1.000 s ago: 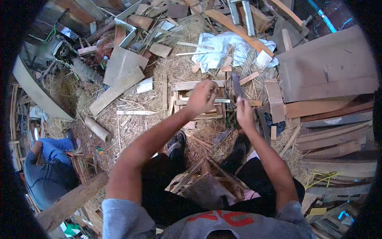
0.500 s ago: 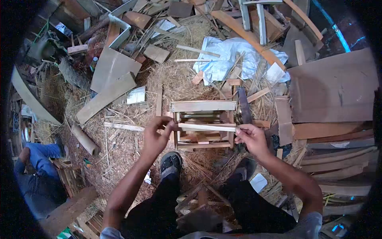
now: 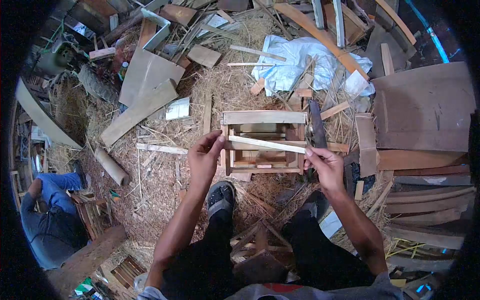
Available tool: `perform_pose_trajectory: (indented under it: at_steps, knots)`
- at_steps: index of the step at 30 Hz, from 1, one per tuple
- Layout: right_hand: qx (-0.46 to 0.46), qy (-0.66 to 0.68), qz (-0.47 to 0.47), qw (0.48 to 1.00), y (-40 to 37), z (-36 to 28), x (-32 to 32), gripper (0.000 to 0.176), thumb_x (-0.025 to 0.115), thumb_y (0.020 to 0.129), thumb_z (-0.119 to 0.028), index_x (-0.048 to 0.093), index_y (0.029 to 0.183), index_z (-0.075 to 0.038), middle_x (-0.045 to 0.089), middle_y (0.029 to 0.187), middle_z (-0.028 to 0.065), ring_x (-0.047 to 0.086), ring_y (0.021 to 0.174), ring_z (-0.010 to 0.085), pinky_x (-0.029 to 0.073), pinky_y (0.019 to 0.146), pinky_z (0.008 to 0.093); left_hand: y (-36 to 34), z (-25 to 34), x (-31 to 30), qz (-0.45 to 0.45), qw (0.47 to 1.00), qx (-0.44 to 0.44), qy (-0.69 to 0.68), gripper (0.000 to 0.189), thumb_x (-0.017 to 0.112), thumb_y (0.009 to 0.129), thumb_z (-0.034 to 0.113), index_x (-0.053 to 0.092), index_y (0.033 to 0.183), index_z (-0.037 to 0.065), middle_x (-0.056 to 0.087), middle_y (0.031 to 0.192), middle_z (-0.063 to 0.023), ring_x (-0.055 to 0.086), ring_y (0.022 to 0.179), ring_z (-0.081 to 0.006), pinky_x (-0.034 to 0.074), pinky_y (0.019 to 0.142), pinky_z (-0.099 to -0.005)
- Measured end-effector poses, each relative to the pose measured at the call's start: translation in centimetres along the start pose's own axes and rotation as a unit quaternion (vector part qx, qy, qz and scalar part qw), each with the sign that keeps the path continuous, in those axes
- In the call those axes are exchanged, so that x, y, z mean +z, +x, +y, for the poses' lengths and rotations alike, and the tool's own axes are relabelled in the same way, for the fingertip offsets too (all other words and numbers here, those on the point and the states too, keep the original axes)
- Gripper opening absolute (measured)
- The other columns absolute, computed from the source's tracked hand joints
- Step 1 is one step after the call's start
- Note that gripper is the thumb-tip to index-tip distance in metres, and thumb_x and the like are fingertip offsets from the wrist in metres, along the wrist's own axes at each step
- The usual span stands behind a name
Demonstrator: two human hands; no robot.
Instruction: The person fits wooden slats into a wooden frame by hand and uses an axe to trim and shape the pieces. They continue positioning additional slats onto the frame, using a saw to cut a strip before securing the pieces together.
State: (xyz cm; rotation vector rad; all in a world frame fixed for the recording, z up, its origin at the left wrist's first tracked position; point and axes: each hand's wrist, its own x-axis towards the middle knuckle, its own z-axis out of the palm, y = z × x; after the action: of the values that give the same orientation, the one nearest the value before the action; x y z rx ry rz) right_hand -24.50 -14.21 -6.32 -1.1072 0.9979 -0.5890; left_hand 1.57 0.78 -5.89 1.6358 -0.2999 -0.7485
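Observation:
A thin pale wood strip [image 3: 267,144] lies slantwise across a small wooden frame [image 3: 265,118], its left end higher than its right. At the strip's right end, the thumb and fingers of my right hand [image 3: 325,167] are closed on it. My left hand [image 3: 206,157] is at the left end, beside the frame's left post, with thumb and fingers pinched together around that end. Crossbars and a small reddish block [image 3: 264,166] show inside the frame.
A saw-like dark tool [image 3: 317,124] lies right of the frame. White sacking [image 3: 300,60] is beyond it. Boards [image 3: 140,112] and shavings cover the floor. A person [image 3: 52,220] sits at the lower left. Large brown sheets [image 3: 425,107] are at the right.
The strip has gone from nearly level to more slanted, its left end raised. My left hand has closed at that end. The whole view has shifted slightly.

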Motion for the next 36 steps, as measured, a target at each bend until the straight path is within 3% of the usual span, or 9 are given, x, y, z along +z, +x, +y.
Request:
perform_pose_trajectory:
  at_steps: [8,16,21,28,31,36]
  knots:
    - [-0.027,-0.045,-0.022,0.998,1.8,-2.2,0.1,0.018,0.068,0.091,-0.009,0.070,0.101,0.005,0.066,0.080,0.0063,0.059,0.066,0.0110,0.048,0.063,0.0259,-0.2,-0.3,0.1,-0.026,0.997,0.055,0.057,0.023,0.068,0.092,0.016,0.071,0.104,-0.002,0.071,0.091,-0.0075,0.062,0.081,-0.0097,0.049,0.075,-0.0248]
    - [-0.041,-0.070,-0.049,0.996,4.0,-1.2,0.2,0.019,0.069,0.090,-0.011,0.071,0.101,0.005,0.065,0.072,0.0040,0.056,0.058,0.0079,0.047,0.053,0.0242,0.4,-0.2,0.2,0.005,0.999,-0.006,0.039,0.017,0.070,0.090,0.013,0.071,0.099,-0.002,0.068,0.079,-0.0018,0.056,0.068,-0.0052,0.043,0.060,-0.0202]
    - [-0.045,-0.115,-0.032,0.992,4.3,-1.2,0.4,0.018,0.071,0.089,-0.011,0.071,0.099,0.005,0.063,0.067,0.0013,0.053,0.055,0.0056,0.043,0.050,0.0222,0.2,-1.3,0.0,-0.006,1.000,0.016,0.021,0.013,0.069,0.090,0.010,0.071,0.094,-0.001,0.070,0.083,-0.0039,0.061,0.074,-0.0070,0.049,0.067,-0.0223]
    - [-0.036,-0.096,-0.007,0.995,4.2,-0.8,0.1,0.016,0.072,0.088,-0.013,0.070,0.091,0.004,0.062,0.068,0.0007,0.054,0.057,0.0054,0.043,0.052,0.0213,0.3,-1.1,0.2,-0.007,0.998,0.020,0.054,0.013,0.069,0.090,0.012,0.071,0.092,-0.001,0.071,0.084,-0.0049,0.061,0.074,-0.0074,0.048,0.069,-0.0220]
    - [-0.009,-0.103,0.005,0.995,4.0,-0.4,-0.1,0.012,0.069,0.091,-0.010,0.068,0.089,0.002,0.062,0.072,0.0010,0.055,0.061,0.0068,0.044,0.057,0.0229,0.3,-1.3,0.4,-0.005,0.998,0.030,0.053,0.014,0.069,0.089,0.013,0.071,0.092,-0.001,0.071,0.084,-0.0048,0.061,0.074,-0.0072,0.047,0.066,-0.0220]
    - [-0.052,-0.073,0.007,0.996,3.8,1.0,-0.5,0.019,0.069,0.091,-0.015,0.069,0.097,0.003,0.066,0.076,0.0006,0.057,0.061,0.0052,0.046,0.056,0.0210,0.0,-0.6,0.6,0.003,0.997,0.028,0.072,0.013,0.070,0.090,0.013,0.071,0.091,0.001,0.070,0.083,-0.0038,0.057,0.070,-0.0055,0.044,0.061,-0.0212]
